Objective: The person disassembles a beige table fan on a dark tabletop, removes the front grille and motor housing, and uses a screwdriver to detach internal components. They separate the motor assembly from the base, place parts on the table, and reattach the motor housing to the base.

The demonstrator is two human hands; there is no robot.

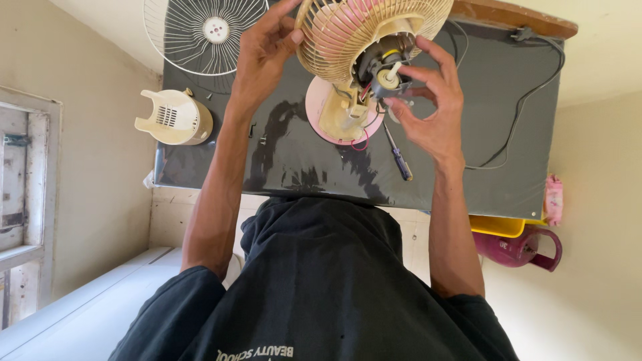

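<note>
Over dark table [468, 134], left hand [264, 57] fingers grip fan grille [354, 30]; right hand [431, 107] fingers pinch motor [388, 73].

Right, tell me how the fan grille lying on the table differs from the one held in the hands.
The white grille lies flat on the dark table, untouched; the pink and cream grille is held up off it, the left hand gripping its rim. The white grille is bare, with only a small hub; the pink and cream grille has the motor at its middle, where the right hand works. Both are round, with thin radial wires.
</note>
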